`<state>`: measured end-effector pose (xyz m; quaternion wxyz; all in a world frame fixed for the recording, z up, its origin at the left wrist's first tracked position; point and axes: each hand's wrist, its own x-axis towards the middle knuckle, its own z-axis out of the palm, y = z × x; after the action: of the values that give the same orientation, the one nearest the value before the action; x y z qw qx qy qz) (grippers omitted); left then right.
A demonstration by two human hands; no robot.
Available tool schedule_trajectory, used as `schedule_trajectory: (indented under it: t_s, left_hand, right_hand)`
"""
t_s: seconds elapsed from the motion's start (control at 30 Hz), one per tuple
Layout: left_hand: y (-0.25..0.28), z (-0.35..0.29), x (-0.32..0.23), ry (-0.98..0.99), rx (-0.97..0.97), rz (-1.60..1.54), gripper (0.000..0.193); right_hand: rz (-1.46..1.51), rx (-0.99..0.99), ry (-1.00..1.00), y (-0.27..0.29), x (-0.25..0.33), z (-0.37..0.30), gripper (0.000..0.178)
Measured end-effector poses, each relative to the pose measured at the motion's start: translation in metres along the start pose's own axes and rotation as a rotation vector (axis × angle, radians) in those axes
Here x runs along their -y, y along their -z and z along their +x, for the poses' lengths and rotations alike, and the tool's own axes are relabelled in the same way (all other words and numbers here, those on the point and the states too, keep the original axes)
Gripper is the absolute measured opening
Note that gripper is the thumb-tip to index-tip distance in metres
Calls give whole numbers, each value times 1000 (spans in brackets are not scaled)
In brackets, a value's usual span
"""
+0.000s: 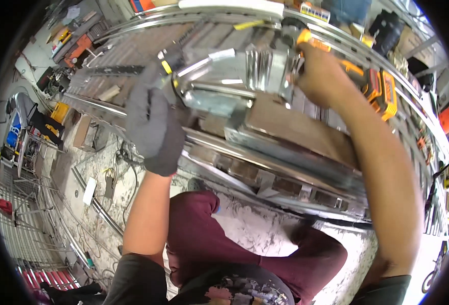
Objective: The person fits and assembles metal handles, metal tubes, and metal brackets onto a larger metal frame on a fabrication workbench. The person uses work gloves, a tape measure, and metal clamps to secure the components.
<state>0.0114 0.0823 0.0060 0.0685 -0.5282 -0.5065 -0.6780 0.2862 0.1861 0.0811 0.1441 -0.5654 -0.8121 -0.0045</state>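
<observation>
My left hand (153,122), in a grey work glove, is closed at the left of the bench top, beside a dark tool with a yellow patch (166,66). What its fingers hold is hidden. A curved shiny metal tube (194,67) lies just right of it. My bare right hand (318,73) is closed around a small shiny metal piece (294,65), partly hidden by the fingers. Left of that stand short polished metal tubes (258,70). A yellow-and-black cordless power tool (379,91) lies beside my right forearm.
The metal-framed bench carries a flat brown-topped bar (295,122) and a long polished rail (245,152) along its near side. A cardboard box (90,134) and cables lie on the stained floor at left. At far left is a wire rack (31,223).
</observation>
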Motion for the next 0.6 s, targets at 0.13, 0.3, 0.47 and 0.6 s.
schedule_trajectory:
  t_s: [0.13, 0.3, 0.47, 0.6]
  left_hand:
    - [4, 8, -8, 70, 108, -130, 35]
    - [6, 65, -1, -322, 424, 210, 36]
    - [1, 99, -36, -20, 736, 46, 31]
    - [-16, 93, -15, -575, 860, 56, 36]
  right_hand:
    - [244, -10, 14, 0, 7, -3, 54]
    - [246, -95, 58, -4, -4, -2, 48]
    - [279, -87, -53, -3, -6, 2, 33]
    - [256, -147, -69, -3, -6, 1, 33]
